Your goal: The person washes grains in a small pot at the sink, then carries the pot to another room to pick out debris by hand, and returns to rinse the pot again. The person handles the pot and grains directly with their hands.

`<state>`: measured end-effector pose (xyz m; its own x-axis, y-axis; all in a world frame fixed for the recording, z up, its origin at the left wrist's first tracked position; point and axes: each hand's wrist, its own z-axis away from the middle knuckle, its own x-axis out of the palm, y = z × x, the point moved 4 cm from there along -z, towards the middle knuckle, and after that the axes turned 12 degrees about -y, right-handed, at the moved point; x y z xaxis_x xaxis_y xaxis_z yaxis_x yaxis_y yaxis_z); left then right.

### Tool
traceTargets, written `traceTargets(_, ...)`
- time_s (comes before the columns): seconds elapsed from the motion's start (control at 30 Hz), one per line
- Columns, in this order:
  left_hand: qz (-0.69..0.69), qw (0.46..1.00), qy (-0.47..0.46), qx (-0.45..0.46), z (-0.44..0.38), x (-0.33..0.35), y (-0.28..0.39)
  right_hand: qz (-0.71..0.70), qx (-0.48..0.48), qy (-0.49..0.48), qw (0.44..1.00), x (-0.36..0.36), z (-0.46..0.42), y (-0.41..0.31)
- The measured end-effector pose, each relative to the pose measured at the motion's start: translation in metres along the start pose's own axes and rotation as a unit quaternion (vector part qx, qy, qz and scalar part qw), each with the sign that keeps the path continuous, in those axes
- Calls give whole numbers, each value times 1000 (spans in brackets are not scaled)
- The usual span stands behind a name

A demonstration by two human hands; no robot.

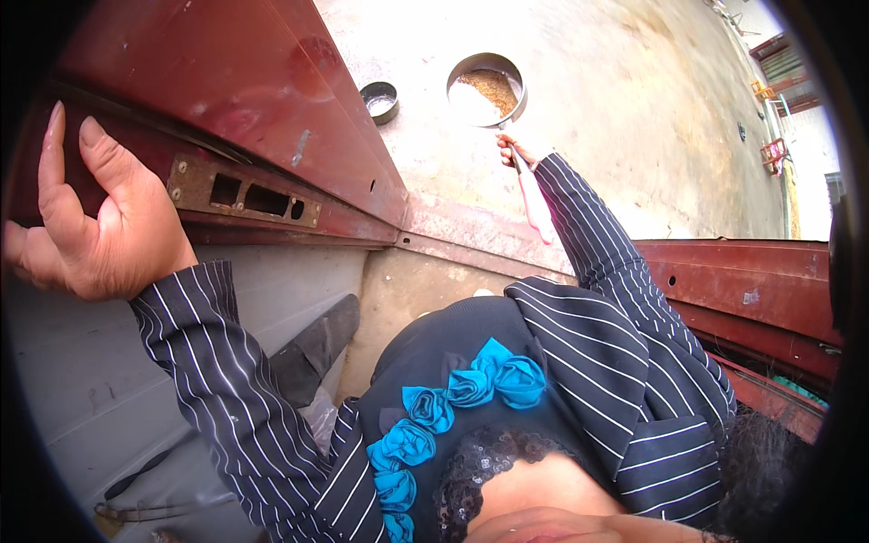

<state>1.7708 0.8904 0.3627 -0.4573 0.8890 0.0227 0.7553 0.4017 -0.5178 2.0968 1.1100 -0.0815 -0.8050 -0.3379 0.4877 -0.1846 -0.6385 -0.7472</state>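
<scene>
My right hand [519, 149] is closed around the long handle [531, 193] of a round, dark-rimmed pan [523, 102]. Brown granular material, perhaps grain, lies in the pan [492, 87]; glare whitens the rest of its inside. The handle's near end looks pinkish white and stretches past my hand towards me. My left hand [112, 217] is raised at the far left, thumb and fingers apart, with nothing seen in it. It is close to the edge of a red metal door [244, 102] with a lock plate [244, 193]; whether it touches the door I cannot tell.
A small dark round bowl [380, 103] stands on the concrete ground [611, 102] beyond the doorway. A raised metal threshold [475, 227] crosses before me. Red metal framing [747, 282] borders my right side. Dark fabric [316, 349] hangs near the grey door panel [271, 271].
</scene>
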Motion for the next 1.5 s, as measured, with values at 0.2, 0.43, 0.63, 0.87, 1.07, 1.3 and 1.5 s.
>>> traceTargets(0.2,73,997,-13,28,-2,2,-4,-15,-34,-3,999,0,-19,-6)
traceTargets(0.43,55,998,-20,24,-2,0,-3,-1,-40,15,999,5,-27,-19)
traceTargets(0.63,94,994,-2,60,-4,6,-10,21,-44,20,999,1,-34,-20)
traceTargets(0.87,11,1000,-18,15,0,3,-3,27,-42,29,998,-9,-45,-20)
traceTargets(1.07,15,1000,-12,17,3,7,-10,29,-49,40,998,-1,-39,-27)
traceTargets(1.3,-37,997,-67,-32,8,7,-14,33,-48,48,997,1,-41,-29)
traceTargets(1.5,-3,1000,-26,13,-2,7,-15,17,-50,55,997,-3,-44,-27)
